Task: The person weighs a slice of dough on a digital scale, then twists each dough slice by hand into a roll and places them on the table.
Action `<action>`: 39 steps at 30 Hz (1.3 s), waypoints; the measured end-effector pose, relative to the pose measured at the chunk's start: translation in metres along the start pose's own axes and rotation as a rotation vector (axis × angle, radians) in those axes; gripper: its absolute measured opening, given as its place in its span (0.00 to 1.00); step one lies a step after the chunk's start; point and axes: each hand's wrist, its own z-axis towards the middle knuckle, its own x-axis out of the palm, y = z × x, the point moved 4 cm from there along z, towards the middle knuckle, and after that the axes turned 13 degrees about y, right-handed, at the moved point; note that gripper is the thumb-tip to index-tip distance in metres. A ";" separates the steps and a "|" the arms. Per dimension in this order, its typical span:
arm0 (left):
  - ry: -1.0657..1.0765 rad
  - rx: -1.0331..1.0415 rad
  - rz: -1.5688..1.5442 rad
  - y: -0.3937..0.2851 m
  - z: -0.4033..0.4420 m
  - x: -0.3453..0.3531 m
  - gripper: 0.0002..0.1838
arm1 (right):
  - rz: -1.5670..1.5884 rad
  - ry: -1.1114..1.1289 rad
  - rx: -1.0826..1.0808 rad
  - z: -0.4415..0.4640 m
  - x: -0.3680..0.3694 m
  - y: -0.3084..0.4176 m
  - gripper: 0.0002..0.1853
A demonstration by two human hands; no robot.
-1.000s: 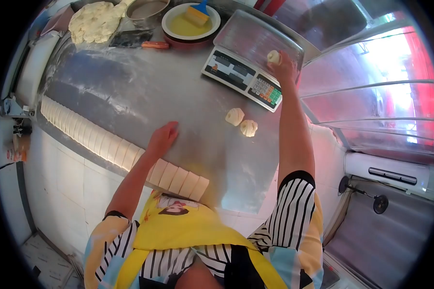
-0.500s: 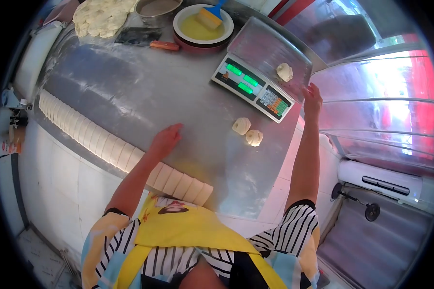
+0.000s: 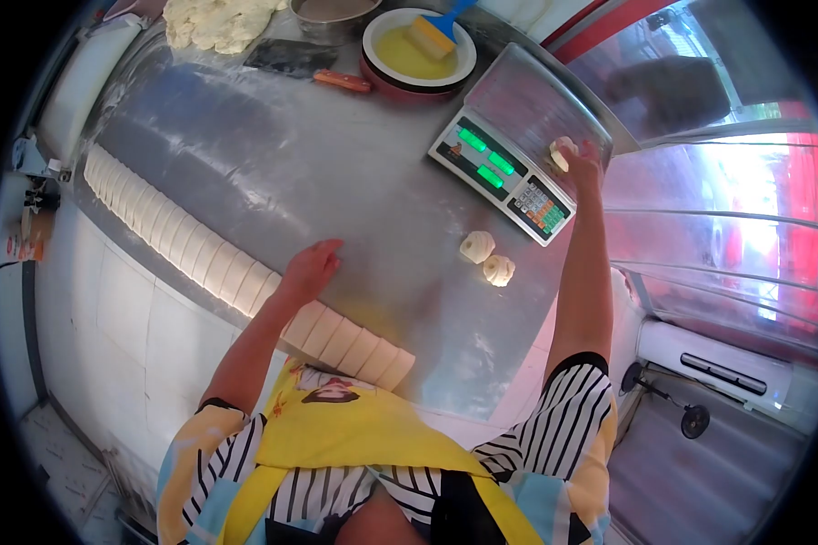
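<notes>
On the pan of a digital scale (image 3: 504, 173), my right hand (image 3: 585, 165) has its fingers closed around a small piece of dough (image 3: 563, 153). My left hand (image 3: 311, 268) holds nothing; its fingers are loosely bent and slightly apart over the metal table. It is just beyond a long roll of dough (image 3: 200, 254) cut into many slices, which my left forearm crosses. Two coiled dough pieces (image 3: 487, 258) rest side by side on the table, in front of the scale. Green digits glow on the scale's display.
At the back stands a bowl of yellow liquid (image 3: 400, 56) with a blue-handled brush (image 3: 434, 34) in it. A knife with an orange handle (image 3: 342, 81), a metal bowl (image 3: 334, 16) and a large dough mass (image 3: 216, 23) are nearby. The table's edge runs along the front.
My right hand has moved from the scale's right edge onto the dough piece and closed around it. The whole view has shifted slightly; my left hand stays over the table.
</notes>
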 end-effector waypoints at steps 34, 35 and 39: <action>0.271 0.190 0.116 -0.096 -0.005 0.101 0.17 | 0.572 0.424 -0.222 -0.407 0.127 -0.074 0.24; 0.242 0.223 0.150 -0.092 -0.008 0.100 0.16 | 0.277 0.376 -0.371 -0.423 0.132 -0.047 0.25; 0.234 0.267 0.190 -0.094 -0.022 0.094 0.18 | 0.251 0.625 -0.476 -0.446 0.167 0.000 0.27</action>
